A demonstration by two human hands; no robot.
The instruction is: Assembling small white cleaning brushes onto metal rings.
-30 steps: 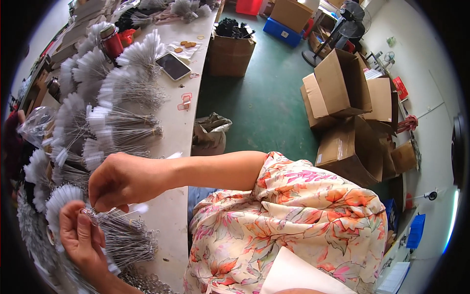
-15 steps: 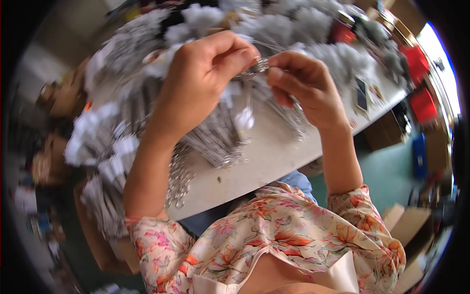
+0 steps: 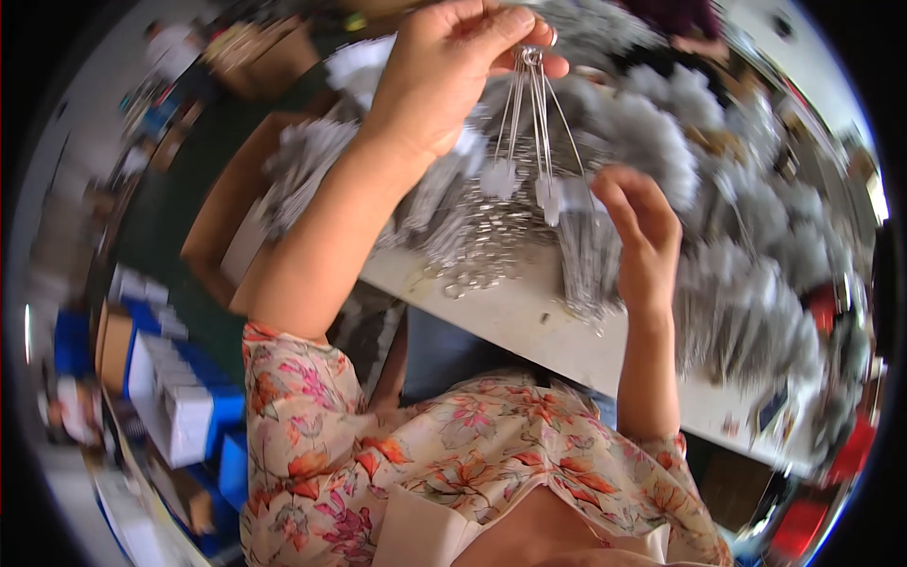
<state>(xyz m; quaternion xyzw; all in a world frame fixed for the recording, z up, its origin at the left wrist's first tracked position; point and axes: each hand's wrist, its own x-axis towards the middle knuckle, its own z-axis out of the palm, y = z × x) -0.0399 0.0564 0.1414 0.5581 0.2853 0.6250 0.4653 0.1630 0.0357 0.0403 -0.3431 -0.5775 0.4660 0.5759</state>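
Note:
My left hand (image 3: 444, 71) is raised at the top of the view, its thumb and fingers pinched on a small metal ring. From that ring hangs a set of thin wire-handled brushes (image 3: 541, 123) with pale tips pointing down, fanned slightly apart. My right hand (image 3: 647, 231) is lower and to the right, thumb and forefinger apart, with nothing visible between them. One wire of the hanging set slants toward its fingertips; I cannot tell whether they touch. Below the hanging brushes lies a pile of loose metal rings (image 3: 477, 260) on the white table (image 3: 515, 307).
Bundles of similar brushes (image 3: 746, 312) cover the table's right side, and another bundle (image 3: 590, 260) lies near my right hand. A cardboard box (image 3: 222, 222) stands at the left end. Blue and white boxes (image 3: 179, 387) sit farther left. Another person's hand (image 3: 699, 45) shows across the table.
My view has swung to the left. My hands, close together before, are now apart: the left has lifted the ring with brushes dangling, the right has come away from it and lower.

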